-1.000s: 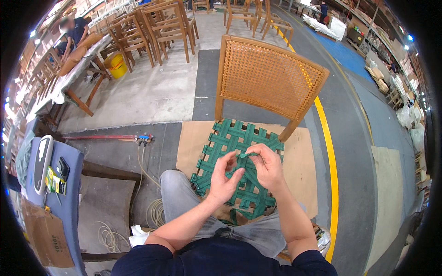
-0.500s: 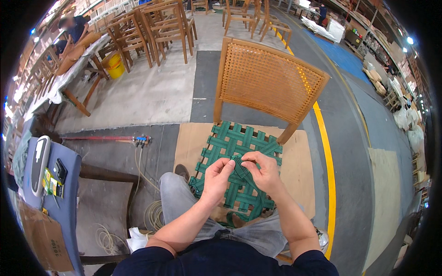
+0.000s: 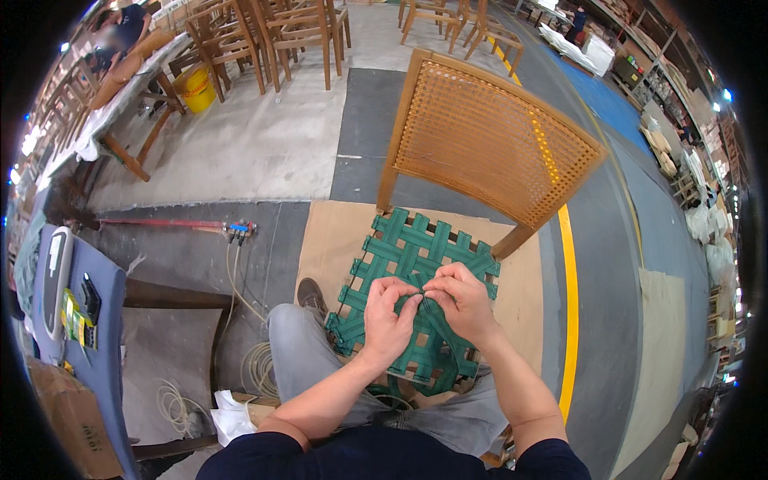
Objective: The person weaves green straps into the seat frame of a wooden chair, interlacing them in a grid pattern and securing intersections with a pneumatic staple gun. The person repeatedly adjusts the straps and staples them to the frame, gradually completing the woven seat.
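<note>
A wooden chair with a woven cane backrest (image 3: pixel 488 132) stands in front of me. Green webbing (image 3: pixel 400 244) crisscrosses its seat in an open weave. Over the seat, my left hand (image 3: pixel 390 318) and my right hand (image 3: pixel 464 302) meet fingertip to fingertip, each closed in a pinch. Between them they grip a loose green webbing strap (image 3: pixel 440 334), which trails from the right fingers down toward the seat's near edge. The pinched bit looks thin and dark; my fingers hide most of it.
Cardboard (image 3: pixel 520 336) lies under the chair. To the left, a blue padded surface (image 3: pixel 100 296) bears small items, with a coiled hose (image 3: pixel 260 370) on the floor nearby. Wooden chair frames (image 3: pixel 280 36), a yellow bucket (image 3: pixel 196 90) and a person at a bench are farther off.
My fingertips have come together, and the strap that lay spread between them is now bunched into a narrow bit. The view has shifted slightly, with the chair back appearing farther right.
</note>
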Available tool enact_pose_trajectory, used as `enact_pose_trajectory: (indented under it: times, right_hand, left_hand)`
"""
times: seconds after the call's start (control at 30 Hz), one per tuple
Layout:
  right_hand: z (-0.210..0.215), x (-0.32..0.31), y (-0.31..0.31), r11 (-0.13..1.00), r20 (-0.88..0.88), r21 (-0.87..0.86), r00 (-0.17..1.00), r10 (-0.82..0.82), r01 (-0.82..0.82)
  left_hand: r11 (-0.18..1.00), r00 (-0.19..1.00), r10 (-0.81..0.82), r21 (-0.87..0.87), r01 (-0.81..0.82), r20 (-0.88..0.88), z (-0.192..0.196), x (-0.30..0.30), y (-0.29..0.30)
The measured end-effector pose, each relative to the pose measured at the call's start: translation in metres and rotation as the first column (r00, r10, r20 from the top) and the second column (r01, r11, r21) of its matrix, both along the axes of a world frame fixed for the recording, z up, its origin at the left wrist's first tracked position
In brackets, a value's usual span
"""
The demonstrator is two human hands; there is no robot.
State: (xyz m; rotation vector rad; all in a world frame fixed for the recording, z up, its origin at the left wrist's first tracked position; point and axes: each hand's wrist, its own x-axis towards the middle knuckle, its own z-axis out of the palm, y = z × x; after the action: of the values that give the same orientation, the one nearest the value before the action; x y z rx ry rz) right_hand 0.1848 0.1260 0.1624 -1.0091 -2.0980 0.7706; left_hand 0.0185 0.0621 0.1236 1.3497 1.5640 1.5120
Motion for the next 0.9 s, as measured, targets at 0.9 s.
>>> enact_pose_trajectory:
  times: [0.9]
  right_hand:
    - [-0.197,-0.128,0.229,0.882,0.385,-0.279,0.886,-0.259,0.379]
  left_hand:
    - [0.944,0.652,-0.169,-0.31,-0.108,-0.739,-0.171,-0.068,0.173]
